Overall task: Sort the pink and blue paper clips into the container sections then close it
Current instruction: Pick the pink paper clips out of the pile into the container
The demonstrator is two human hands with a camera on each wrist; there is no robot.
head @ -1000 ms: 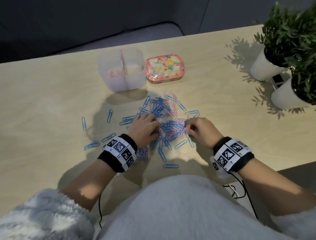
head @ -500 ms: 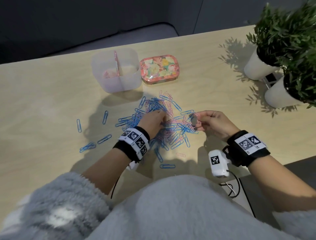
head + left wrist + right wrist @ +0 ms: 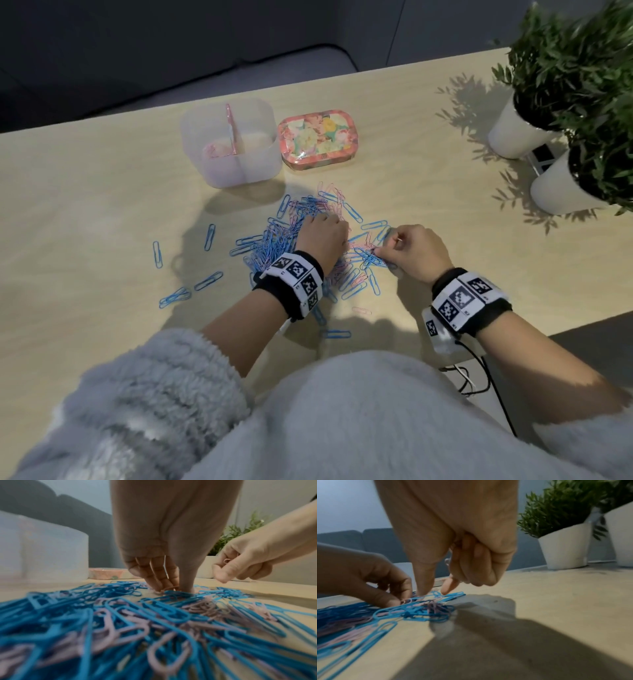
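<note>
A mixed pile of blue and pink paper clips lies on the table in front of the translucent two-section container. A few pink clips lie in its left section. My left hand presses its fingertips into the pile and pinches a pink clip. My right hand reaches thumb and forefinger down to the pile's right edge, while its curled fingers hold pink clips. The floral lid lies to the right of the container.
Two white pots with green plants stand at the table's right side. Loose blue clips are scattered left of the pile. Cables hang off the near table edge by my right wrist.
My right hand, lifted half a second ago with pink clips, has come back down to the pile. My left hand has shifted forward over the pile.
</note>
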